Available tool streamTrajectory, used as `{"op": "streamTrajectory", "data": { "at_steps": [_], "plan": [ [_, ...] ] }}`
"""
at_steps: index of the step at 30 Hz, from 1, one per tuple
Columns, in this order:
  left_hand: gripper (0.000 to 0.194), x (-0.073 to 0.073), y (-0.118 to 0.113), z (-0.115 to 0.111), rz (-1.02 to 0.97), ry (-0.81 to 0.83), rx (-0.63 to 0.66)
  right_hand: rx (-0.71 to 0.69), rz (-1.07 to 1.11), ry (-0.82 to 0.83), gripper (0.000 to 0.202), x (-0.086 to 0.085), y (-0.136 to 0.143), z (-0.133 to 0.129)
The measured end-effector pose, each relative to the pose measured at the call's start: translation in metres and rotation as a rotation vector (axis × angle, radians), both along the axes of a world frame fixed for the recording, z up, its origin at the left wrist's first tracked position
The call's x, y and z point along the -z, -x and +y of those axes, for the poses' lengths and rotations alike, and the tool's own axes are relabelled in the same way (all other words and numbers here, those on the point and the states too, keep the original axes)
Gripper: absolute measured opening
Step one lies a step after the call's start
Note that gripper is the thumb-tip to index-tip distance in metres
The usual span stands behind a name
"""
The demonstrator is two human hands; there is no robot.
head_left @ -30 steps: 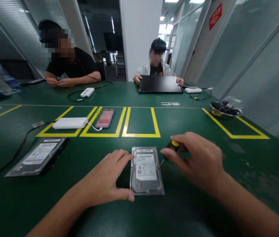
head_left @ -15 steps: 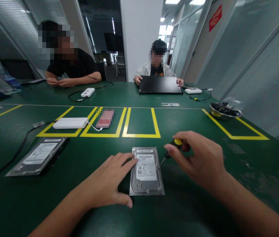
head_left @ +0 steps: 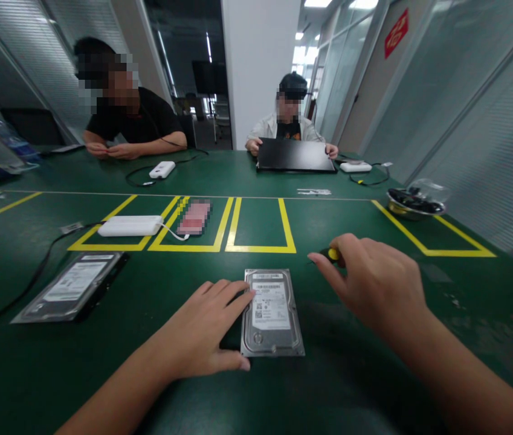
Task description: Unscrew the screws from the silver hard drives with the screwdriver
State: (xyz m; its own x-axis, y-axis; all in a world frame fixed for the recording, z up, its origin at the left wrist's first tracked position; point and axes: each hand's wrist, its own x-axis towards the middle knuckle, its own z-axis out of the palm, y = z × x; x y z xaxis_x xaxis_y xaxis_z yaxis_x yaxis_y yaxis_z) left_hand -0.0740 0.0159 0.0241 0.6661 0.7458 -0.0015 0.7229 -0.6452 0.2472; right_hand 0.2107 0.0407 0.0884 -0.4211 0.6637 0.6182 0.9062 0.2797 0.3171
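A silver hard drive [head_left: 272,314] with a white label lies flat on the green table [head_left: 220,399] in front of me. My left hand [head_left: 208,329] rests at its left side, fingers spread, with fingertips on the drive's upper left edge and the thumb near its lower left corner. To the right of the drive and above the table, my right hand [head_left: 371,275] is closed around a small screwdriver [head_left: 332,254] with a black and yellow handle. The screwdriver is apart from the drive, and most of it is hidden by the fingers.
A second hard drive [head_left: 72,287] lies at the left near a black cable. Beyond are a white power bank [head_left: 132,226], a pink phone [head_left: 195,217] and a metal bowl [head_left: 414,202]. Across the table sit two people, one holding a black panel [head_left: 296,155].
My right hand has moved up and to the right with the screwdriver, whose tip has left the drive's right edge. The drive and my left hand have shifted very slightly right.
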Motion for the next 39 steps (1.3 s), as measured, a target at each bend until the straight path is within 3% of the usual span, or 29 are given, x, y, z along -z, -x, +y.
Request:
{"op": "streamTrajectory", "data": {
  "at_steps": [7,13,16,19,25,39],
  "plan": [
    [0.096,0.005,0.0,0.002,-0.027,-0.021,0.006,0.16,-0.129,0.082,0.029,0.005,0.008,-0.005],
    [0.094,0.006,0.0,0.004,-0.015,-0.027,-0.008,0.391,-0.125,0.57,0.014,0.009,0.012,-0.007],
    [0.094,0.007,0.0,0.005,-0.013,-0.03,-0.003,0.414,-0.108,0.807,0.021,0.016,0.012,-0.005],
    [0.093,0.006,-0.002,0.005,-0.019,-0.042,-0.001,0.401,-0.091,0.933,0.023,0.026,0.011,-0.005],
    [0.092,0.007,-0.004,0.007,-0.032,-0.059,0.0,0.368,-0.1,0.974,0.027,0.042,0.006,-0.008],
    [0.095,0.012,0.0,0.011,-0.061,-0.028,0.044,0.372,-0.139,0.956,0.038,0.043,0.004,-0.016]
  ]
}}
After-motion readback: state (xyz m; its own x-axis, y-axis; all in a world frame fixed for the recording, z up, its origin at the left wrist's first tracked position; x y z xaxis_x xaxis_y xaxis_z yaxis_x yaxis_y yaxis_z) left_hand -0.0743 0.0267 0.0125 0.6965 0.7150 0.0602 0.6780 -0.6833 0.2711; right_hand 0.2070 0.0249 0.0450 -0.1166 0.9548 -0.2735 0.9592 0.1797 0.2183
